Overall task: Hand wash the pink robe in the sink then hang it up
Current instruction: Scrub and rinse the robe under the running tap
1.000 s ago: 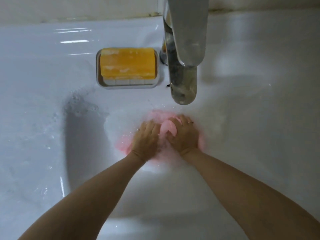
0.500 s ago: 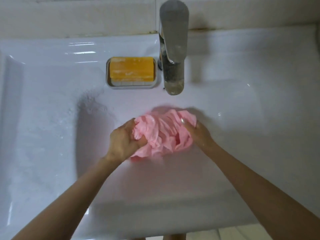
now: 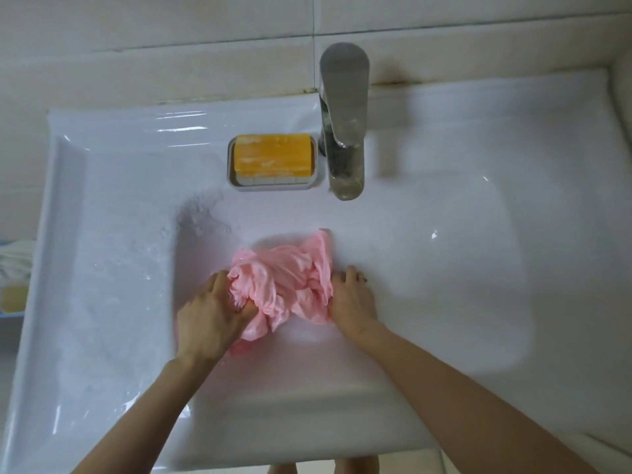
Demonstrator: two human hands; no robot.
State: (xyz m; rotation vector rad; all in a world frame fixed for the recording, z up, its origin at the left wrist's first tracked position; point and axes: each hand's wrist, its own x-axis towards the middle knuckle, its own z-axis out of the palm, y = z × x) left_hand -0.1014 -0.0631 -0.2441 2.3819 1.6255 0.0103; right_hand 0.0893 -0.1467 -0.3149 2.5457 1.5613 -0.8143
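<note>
A metal tap (image 3: pixel 345 124) reaches down from the upper middle of the frame over the white sink (image 3: pixel 102 268), and a blue tray (image 3: pixel 10 316) shows at the left edge beside it. Just left of the tap, a grey soap dish (image 3: pixel 275 185) holds an orange soap bar (image 3: pixel 273 155). The pink robe (image 3: pixel 287 285) lies bunched in the basin at the centre, with the left hand (image 3: pixel 212 319) clamping its grip on the left side and the right hand (image 3: pixel 352 302) curling its grip onto the right edge.
</note>
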